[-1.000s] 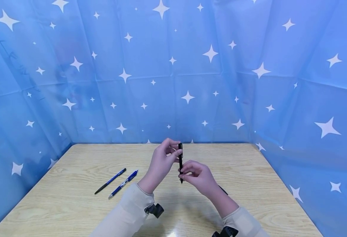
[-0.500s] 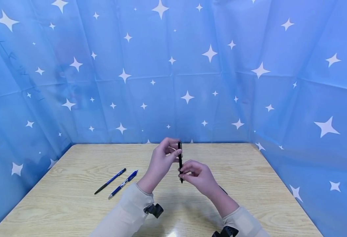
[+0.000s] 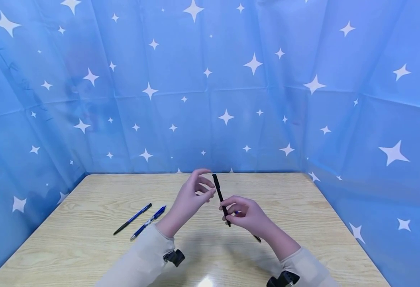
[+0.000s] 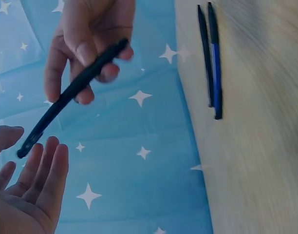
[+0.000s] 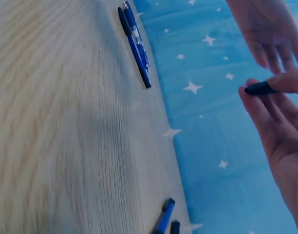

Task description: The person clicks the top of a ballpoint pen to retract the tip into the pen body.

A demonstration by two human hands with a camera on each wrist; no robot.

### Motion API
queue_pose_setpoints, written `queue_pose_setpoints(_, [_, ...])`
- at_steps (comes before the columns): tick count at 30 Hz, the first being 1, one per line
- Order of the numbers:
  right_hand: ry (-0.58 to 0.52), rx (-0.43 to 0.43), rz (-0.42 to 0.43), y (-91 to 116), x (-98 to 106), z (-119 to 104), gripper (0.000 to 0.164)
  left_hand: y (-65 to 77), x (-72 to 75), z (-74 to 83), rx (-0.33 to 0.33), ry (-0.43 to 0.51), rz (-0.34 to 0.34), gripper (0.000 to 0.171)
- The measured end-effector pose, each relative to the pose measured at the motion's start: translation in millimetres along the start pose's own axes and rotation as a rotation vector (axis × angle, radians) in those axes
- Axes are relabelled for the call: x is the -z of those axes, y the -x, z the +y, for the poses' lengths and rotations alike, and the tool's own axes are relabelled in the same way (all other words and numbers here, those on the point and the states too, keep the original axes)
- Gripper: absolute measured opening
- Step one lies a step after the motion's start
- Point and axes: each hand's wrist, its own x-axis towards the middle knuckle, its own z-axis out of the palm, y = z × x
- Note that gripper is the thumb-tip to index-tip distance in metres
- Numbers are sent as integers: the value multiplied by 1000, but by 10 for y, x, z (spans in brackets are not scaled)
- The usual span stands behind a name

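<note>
My right hand (image 3: 247, 215) pinches a black pen (image 3: 217, 185) near its lower end. The pen stands steeply above the table, its upper end leaning left. My left hand (image 3: 192, 193) has its thumb and fingers spread apart beside the pen's upper part and holds nothing. In the left wrist view the pen (image 4: 66, 95) slants down from the right hand (image 4: 90, 29), its far end lying between the left thumb and fingers (image 4: 51, 175). Seen from the right wrist, only a short end of the pen (image 5: 260, 88) shows beyond the thumb.
On the wooden table (image 3: 88, 255), a blue-and-black pen (image 3: 132, 219) and a blue pen with a white patterned section (image 3: 149, 223) lie at left. A black pen (image 4: 205, 56) and another blue-and-black pen (image 4: 216, 68) lie under the right hand. A blue star-patterned curtain (image 3: 181, 139) surrounds the table.
My left hand has let go of the pen's upper part and shifted slightly left. The pen, upright before, now leans left in my right hand, which has moved slightly right.
</note>
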Motion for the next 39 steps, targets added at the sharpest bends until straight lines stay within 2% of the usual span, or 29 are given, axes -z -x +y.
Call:
queue_pose_setpoints(7, [58,-45,-125,53,230,79,53,86,120,-156,38,-99,-34,52])
queue_pose_setpoints(11, [12,-86,-156,96,376,157,55,135,186,-233,77,-143,-89,49])
queue_pose_setpoints(14, [-15,-152,-156,130,499,220,56,170,229,-284,106,-181,-131,47])
queue_pose_setpoints(20, [111,-237,-164,205,787,338,56,232,303,-372,150,-268,-192,46])
queue_pose_setpoints(24, [101,-279,-199,258,990,430,57,285,358,-422,172,-307,-220,45])
queue_pose_setpoints(30, [66,-324,-236,329,1236,580,55,359,413,-469,187,-319,-250,43])
queue_pose_setpoints(39, [178,-362,-176,420,1441,749,51,497,460,-531,178,-319,-263,44])
